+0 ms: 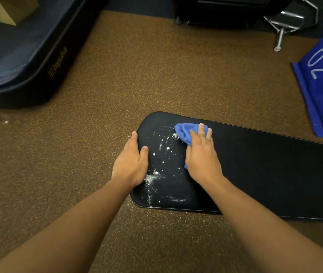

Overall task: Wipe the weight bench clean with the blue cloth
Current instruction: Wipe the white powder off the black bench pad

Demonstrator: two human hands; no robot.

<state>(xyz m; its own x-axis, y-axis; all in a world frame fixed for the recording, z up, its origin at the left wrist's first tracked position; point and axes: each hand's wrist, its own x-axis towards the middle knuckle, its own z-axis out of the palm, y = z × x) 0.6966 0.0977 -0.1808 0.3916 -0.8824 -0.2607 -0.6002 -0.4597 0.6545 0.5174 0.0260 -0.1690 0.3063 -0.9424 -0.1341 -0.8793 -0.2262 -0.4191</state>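
Observation:
The black padded weight bench [265, 170] runs from the centre of the view off to the right. White powder [152, 177] is scattered over its rounded left end. My right hand [203, 157] presses the blue cloth [185, 132] flat on the pad near the far edge, with the cloth bunched under the fingers and palm. My left hand [131, 163] rests on the bench's left end, its fingers curled over the rim and the thumb on top.
Brown speckled floor [137, 75] surrounds the bench, with some powder spilled on it below the bench's near edge. A dark mat stack [24, 62] lies at the upper left, a blue box marked 02 [322, 79] at the right, and metal gym gear [286, 22] at the top right.

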